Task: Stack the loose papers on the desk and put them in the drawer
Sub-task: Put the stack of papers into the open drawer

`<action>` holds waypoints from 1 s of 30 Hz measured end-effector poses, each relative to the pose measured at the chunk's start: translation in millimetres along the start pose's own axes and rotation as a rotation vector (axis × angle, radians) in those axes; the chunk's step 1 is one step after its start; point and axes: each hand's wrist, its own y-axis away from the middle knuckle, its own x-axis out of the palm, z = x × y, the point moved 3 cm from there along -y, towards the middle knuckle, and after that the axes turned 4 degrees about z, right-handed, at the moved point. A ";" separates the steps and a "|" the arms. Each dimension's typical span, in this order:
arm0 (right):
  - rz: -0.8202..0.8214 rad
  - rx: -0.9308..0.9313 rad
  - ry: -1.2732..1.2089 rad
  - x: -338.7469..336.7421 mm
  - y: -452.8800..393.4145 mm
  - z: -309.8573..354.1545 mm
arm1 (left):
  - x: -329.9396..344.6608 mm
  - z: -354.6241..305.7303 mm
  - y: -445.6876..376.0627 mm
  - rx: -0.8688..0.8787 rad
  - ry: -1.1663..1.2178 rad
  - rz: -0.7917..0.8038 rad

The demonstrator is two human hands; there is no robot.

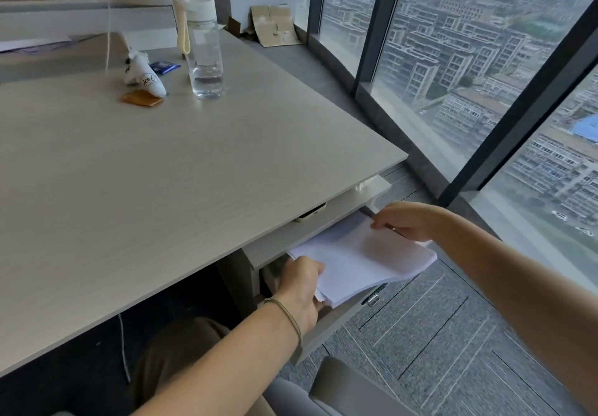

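Observation:
A stack of white papers lies half inside the open grey drawer under the right end of the pale wood desk. My left hand grips the stack's near left corner. My right hand holds its far right edge, fingers on top. The stack's near edge juts out over the drawer front. The drawer's inside is mostly hidden by the papers and my hands.
On the desk stand a clear water bottle, a white plush toy, an orange packet and a blue packet. A phone lies on the shelf above the drawer. Floor-to-ceiling windows rise at right; a chair is below.

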 end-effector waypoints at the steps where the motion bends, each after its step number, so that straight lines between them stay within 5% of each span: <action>1: 0.028 0.015 0.000 -0.5 2.6 -3.4 | -1.1 0.3 -0.8 0.014 0.017 -0.029; 11: -0.120 -0.081 0.235 15.0 0.0 1.3 | -5.9 -7.7 -30.7 0.075 -0.074 -0.286; 19: -0.261 -0.223 0.528 45.6 -3.4 9.4 | 4.2 -5.4 -48.1 0.100 -0.194 -0.266; 23: -0.202 -0.247 0.659 56.4 3.6 8.3 | 10.3 -3.8 -46.3 0.183 -0.466 -0.231; 26: -0.270 -0.312 0.698 54.4 17.4 9.8 | 26.1 -0.2 -31.6 0.343 -0.848 -0.122; 30: -0.520 -0.302 0.626 32.1 54.3 5.5 | 57.7 0.9 14.5 0.883 -1.045 -0.041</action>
